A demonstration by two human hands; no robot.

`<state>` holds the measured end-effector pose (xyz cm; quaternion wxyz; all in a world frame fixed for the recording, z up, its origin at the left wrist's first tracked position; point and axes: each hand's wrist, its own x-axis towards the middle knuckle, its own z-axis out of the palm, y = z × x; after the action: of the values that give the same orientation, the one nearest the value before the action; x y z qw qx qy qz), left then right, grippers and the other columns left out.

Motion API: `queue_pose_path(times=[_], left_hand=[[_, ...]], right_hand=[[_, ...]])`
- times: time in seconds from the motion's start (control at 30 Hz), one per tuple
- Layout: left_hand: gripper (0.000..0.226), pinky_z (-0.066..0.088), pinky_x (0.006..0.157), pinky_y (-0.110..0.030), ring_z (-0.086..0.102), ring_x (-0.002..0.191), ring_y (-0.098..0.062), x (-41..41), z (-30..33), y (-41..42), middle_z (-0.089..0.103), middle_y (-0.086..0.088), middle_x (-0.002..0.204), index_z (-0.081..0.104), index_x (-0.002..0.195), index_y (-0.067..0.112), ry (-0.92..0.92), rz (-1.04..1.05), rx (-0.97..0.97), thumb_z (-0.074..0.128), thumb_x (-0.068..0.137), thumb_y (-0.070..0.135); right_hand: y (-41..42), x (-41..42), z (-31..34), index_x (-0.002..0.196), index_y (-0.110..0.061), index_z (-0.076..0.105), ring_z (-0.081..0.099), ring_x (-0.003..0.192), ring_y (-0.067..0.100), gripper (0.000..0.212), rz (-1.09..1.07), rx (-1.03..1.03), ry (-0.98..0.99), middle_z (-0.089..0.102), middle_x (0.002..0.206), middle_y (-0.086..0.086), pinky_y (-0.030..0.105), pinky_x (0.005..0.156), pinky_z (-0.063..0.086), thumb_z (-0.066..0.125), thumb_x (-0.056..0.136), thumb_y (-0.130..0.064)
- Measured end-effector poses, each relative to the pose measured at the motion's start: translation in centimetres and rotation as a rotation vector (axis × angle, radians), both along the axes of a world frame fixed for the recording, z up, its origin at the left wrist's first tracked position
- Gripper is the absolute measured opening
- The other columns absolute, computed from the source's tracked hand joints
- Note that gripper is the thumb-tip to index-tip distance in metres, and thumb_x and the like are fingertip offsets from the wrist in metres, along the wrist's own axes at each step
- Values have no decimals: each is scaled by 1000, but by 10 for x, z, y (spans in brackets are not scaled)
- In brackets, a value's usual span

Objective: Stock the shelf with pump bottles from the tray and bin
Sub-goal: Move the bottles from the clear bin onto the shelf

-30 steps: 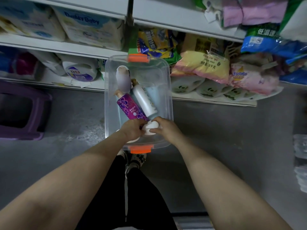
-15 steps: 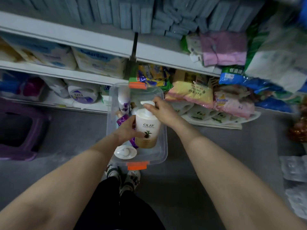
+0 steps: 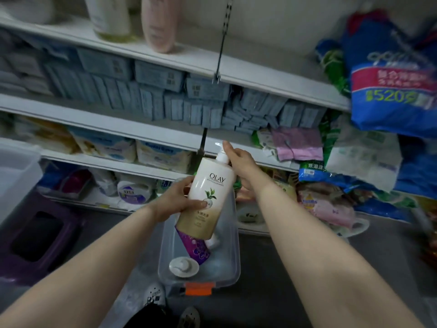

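The fingers (image 3: pixel 191 204) of the left hand (image 3: pixel 176 201) are wrapped round the middle of the tall white-and-gold plastic pump bottle (image 3: pixel 208 197); the right hand (image 3: pixel 243 165) is closed about its white pump neck. The bottle is held above the clear plastic bin (image 3: pixel 233 263), long axis tilted, pump end pointing up and right toward the white shelf (image 3: pixel 151 52). The right hand is judged nearer the shelf.

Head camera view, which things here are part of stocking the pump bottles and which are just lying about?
Part of the job:
Olay pump bottle, held by left hand and right hand
clear bin
purple bottle in it
top shelf

Just lying about:
blue boxes
purple stool
blue bag
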<state>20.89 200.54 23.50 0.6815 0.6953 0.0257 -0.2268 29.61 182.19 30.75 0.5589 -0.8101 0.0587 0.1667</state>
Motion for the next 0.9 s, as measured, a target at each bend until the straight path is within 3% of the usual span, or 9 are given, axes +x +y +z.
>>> queue_pose_path(times=[0.17, 0.27, 0.3, 0.4, 0.53, 0.77, 0.83, 0.9], left_hand=[[70, 57, 84, -46, 68, 103, -26, 6, 40, 3, 72, -4, 109, 59, 120, 28, -83, 123, -26, 89, 58, 25], [73, 56, 85, -48, 69, 101, -24, 17, 67, 11, 71, -1, 112, 58, 123, 27, -116, 167, -43, 92, 58, 32], [74, 58, 81, -45, 70, 98, -22, 21, 79, 13, 72, 0, 109, 57, 123, 27, -129, 197, -30, 92, 58, 34], [76, 58, 73, -38, 71, 94, -21, 34, 117, 19, 73, -1, 107, 55, 125, 26, -176, 251, -38, 88, 58, 35], [66, 58, 75, -37, 70, 97, -20, 62, 162, 25, 69, -1, 113, 53, 126, 25, -289, 263, -42, 85, 68, 31], [86, 57, 86, -41, 69, 99, -19, 126, 222, 32, 69, -2, 114, 50, 131, 20, -421, 234, 43, 88, 59, 46], [89, 58, 83, -38, 69, 99, -17, 142, 231, 37, 68, 0, 116, 50, 133, 21, -438, 167, 68, 90, 57, 45], [76, 58, 70, -27, 70, 93, -15, 155, 237, 39, 69, 1, 111, 53, 128, 20, -456, 101, 150, 90, 62, 34]], right_hand=[[3, -6, 28, 103, -11, 62, 66, 88, 21, 28, 89, 200, 24, 71, 99, 5, 36, 77, 50, 60, 97, -38], [4, -6, 45, 120, -6, 59, 69, 90, 17, 32, 171, 260, 26, 72, 107, 4, 33, 71, 56, 61, 98, -29], [4, -3, 52, 123, -9, 59, 69, 95, 19, 33, 211, 260, 21, 71, 113, 6, 33, 72, 56, 61, 97, -29], [7, 7, 78, 130, -14, 54, 65, 112, 28, 42, 281, 232, 20, 68, 124, 8, 47, 93, 55, 66, 94, -31], [11, 26, 117, 135, -18, 52, 65, 114, 26, 51, 322, 231, -58, 66, 126, 6, 47, 97, 53, 70, 90, -33], [21, 75, 168, 129, -14, 57, 66, 110, 30, 44, 203, 294, -216, 70, 121, 9, 45, 86, 56, 69, 91, -30], [25, 89, 180, 129, -14, 57, 68, 104, 26, 44, 169, 301, -246, 70, 120, 8, 40, 77, 56, 70, 90, -29], [29, 105, 189, 127, -14, 58, 69, 97, 23, 41, 133, 309, -269, 70, 118, 8, 37, 75, 56, 70, 90, -25]])
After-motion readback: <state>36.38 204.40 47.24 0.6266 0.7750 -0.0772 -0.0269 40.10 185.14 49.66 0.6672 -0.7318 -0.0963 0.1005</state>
